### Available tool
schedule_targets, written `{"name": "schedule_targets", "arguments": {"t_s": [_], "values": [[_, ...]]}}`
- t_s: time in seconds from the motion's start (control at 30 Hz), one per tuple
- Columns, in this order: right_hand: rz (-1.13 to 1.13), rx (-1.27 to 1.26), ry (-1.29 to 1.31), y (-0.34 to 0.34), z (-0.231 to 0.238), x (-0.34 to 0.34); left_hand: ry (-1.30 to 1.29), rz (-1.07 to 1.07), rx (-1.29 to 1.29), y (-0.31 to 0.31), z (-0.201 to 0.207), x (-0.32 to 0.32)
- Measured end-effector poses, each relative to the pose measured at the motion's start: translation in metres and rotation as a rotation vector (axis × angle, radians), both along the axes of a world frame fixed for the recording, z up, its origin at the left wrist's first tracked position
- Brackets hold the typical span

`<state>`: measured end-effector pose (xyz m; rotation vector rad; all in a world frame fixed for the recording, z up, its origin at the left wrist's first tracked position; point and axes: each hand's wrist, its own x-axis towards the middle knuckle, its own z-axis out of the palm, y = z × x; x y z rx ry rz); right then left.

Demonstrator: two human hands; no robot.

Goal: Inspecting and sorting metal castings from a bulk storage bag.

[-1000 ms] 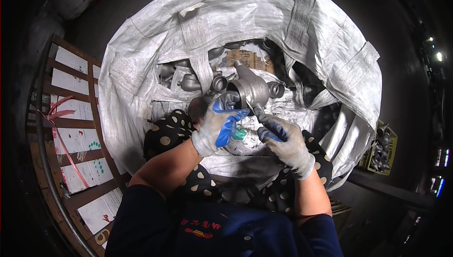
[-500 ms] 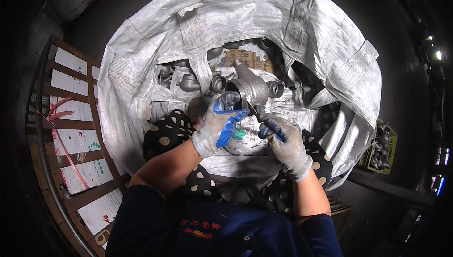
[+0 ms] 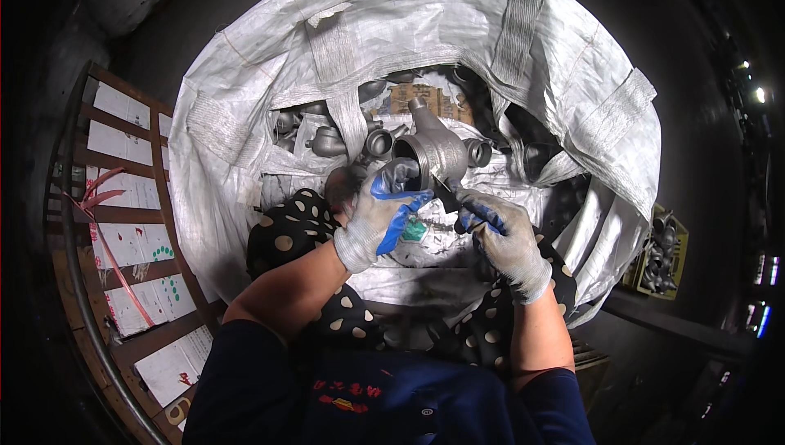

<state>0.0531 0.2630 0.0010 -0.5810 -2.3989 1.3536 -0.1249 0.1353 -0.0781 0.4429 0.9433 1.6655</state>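
A grey cast-metal fitting (image 3: 442,153) with a wide ringed mouth and a narrow neck is tilted over the sack's middle. My left hand (image 3: 383,216), in a white glove with blue coating, is closed on the rim of that mouth, fingers partly inside it. In my right hand (image 3: 505,237), gloved the same way, is a dark-handled tool (image 3: 447,196). Its end touches or nearly touches the casting's side just below the rim; the exact kind of tip is too small to tell. Near the casting lie other grey fittings (image 3: 329,143).
A large white woven sack (image 3: 253,61) with wide straps surrounds the work, more castings under its folds. Cardboard (image 3: 425,102) lies inside. At left stands a brown slatted frame (image 3: 159,179) with white panels; at right, a yellow crate (image 3: 672,277) holds metal parts.
My right hand has shifted slightly to the right and turned, with the dark-handled tool now more visible against the casting. My left hand and the casting stay nearly in place.
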Motion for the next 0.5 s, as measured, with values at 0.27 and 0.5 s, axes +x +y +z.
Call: {"name": "schedule_targets", "arguments": {"t_s": [0.27,0.5], "values": [[-0.042,-0.119,0.035,0.001,-0.004,0.0,-0.523,-0.044,0.129,0.002,-0.011,-0.008],[-0.031,-0.021,-0.024,-0.006,0.004,-0.002,-0.427,-0.027,0.047,0.006,-0.002,-0.007]]}}
